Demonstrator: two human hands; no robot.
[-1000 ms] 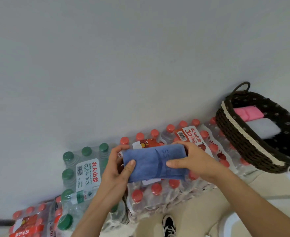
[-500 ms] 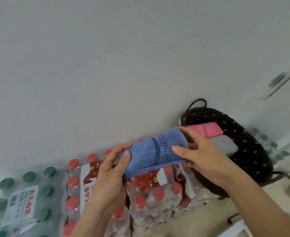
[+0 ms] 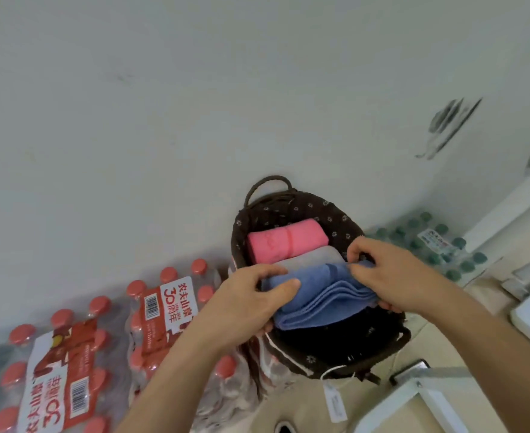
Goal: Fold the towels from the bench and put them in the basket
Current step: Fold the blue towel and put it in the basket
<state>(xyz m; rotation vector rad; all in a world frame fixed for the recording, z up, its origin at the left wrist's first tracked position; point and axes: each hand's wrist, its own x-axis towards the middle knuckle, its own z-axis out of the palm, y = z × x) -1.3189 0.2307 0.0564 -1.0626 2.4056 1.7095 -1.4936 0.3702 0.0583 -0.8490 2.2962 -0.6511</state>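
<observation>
In the head view, both hands are clamped on a folded blue terry towel [image 3: 323, 295] at the centre of the frame. The left hand [image 3: 251, 295] grips its left end with the thumb lying on top. The right hand [image 3: 385, 276] pinches its right end, fingertips curled over the fold. Holding both ends seems meant to keep the stacked layers, visible along the near edge, from slipping open as the towel goes in.

The towel hangs over the opening of a dark brown oval woven basket [image 3: 288, 207] with a loop handle and flower-print lining, just beside the towels already inside. Whether it touches the bottom I cannot tell.

The basket holds a rolled pink towel [image 3: 285, 240] at its upper end and a grey towel [image 3: 310, 257] touching it. The blue one lines up as the third in the row, and the lower part of the basket shows dark lining.

Shrink-wrapped packs of red-capped water bottles [image 3: 164, 307] sit at the lower left, green-capped bottles [image 3: 435, 242] at the right.
</observation>
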